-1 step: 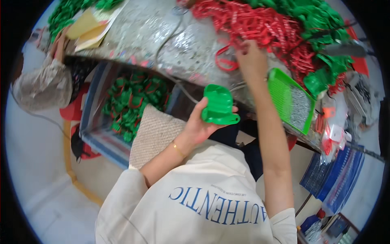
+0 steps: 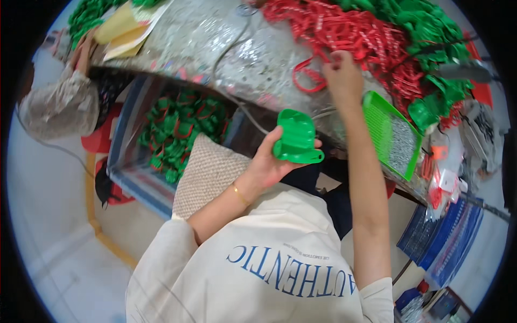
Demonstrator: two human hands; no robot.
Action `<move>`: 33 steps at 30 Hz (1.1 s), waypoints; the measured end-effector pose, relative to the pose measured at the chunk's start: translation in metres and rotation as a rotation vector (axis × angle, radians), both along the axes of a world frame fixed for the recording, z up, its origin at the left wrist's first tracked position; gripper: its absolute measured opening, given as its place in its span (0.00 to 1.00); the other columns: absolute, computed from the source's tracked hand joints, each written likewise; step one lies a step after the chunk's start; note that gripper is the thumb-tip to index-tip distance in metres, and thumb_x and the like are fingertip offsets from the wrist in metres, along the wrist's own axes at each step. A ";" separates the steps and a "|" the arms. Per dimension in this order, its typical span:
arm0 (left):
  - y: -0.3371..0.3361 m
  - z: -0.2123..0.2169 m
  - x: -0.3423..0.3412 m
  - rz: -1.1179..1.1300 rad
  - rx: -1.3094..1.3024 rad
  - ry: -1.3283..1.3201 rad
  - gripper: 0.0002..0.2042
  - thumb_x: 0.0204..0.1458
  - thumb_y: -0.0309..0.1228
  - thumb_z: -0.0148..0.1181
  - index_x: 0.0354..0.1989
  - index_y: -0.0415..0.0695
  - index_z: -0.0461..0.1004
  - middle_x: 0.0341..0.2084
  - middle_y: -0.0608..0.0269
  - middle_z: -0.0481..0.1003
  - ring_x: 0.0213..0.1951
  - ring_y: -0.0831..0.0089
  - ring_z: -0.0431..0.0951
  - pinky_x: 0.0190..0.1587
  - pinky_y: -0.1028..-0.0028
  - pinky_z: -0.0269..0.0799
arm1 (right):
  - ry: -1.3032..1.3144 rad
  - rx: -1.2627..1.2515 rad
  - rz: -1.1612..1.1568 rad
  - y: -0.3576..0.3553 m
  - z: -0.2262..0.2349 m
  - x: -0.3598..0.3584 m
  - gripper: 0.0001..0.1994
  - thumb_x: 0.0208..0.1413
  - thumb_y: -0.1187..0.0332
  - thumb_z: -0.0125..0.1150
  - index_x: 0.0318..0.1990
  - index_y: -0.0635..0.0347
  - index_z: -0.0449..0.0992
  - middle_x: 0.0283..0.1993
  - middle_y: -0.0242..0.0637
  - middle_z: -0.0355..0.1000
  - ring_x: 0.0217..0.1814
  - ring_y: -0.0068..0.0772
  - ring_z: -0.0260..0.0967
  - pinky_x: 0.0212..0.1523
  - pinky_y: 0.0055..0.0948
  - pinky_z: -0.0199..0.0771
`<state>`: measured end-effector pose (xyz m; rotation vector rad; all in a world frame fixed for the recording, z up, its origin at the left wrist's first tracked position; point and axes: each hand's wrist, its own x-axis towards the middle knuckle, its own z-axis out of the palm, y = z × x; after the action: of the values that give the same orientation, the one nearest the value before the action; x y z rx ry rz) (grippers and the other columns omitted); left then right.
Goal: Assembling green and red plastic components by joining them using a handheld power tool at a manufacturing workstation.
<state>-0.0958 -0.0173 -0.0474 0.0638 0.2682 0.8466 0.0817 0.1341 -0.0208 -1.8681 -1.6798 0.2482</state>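
My left hand (image 2: 267,164) is closed on a green moulded plastic piece (image 2: 296,134), with the thumb over its near side and the fingers underneath. The piece has a hollow, curved body and a small holed tab at its lower right. My right hand (image 2: 344,81) reaches over the table to the near edge of a heap of red straps (image 2: 350,35). Its fingers are curled together on a red strap (image 2: 308,79) that loops out from the heap. The fingertips partly hide the strap where they meet it.
Beside my right forearm, a green tray (image 2: 396,134) holds small silvery pieces. More green plastic pieces (image 2: 414,21) lie behind the straps. A striped bin (image 2: 121,156) under the table holds green pieces with red straps. A cable (image 2: 229,51) crosses the table (image 2: 188,40). Another person's arm (image 2: 81,56) is at far left.
The whole view has shifted slightly, so things sit a little farther right. The left hand keeps the green piece, and the right hand stays at the red straps.
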 end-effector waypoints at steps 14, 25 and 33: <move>0.009 0.005 0.016 -0.021 -0.126 -0.196 0.29 0.55 0.50 0.51 0.61 0.46 0.59 0.56 0.49 0.65 0.58 0.51 0.65 0.59 0.50 0.62 | 0.065 0.129 0.428 -0.107 0.046 -0.008 0.12 0.53 0.77 0.55 0.46 0.59 0.72 0.40 0.42 0.70 0.43 0.42 0.71 0.41 0.32 0.70; 0.012 -0.006 0.040 -0.148 -0.103 -0.251 0.36 0.50 0.54 0.56 0.62 0.44 0.58 0.56 0.45 0.65 0.56 0.52 0.68 0.58 0.53 0.64 | 0.548 -0.331 0.284 -0.139 0.057 0.056 0.16 0.60 0.77 0.41 0.53 0.61 0.70 0.43 0.38 0.73 0.37 0.27 0.72 0.36 0.24 0.68; 0.018 0.000 0.058 -0.171 0.061 -0.058 0.37 0.50 0.55 0.56 0.63 0.42 0.57 0.56 0.49 0.66 0.56 0.58 0.69 0.57 0.56 0.65 | 0.761 -0.440 0.108 -0.152 0.055 0.068 0.13 0.61 0.71 0.51 0.51 0.66 0.70 0.38 0.36 0.74 0.33 0.21 0.72 0.33 0.19 0.69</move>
<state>-0.0374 0.0004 -0.0475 0.1175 0.1794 0.6858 0.1495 -0.0181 0.0337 -1.6403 -1.2359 1.2806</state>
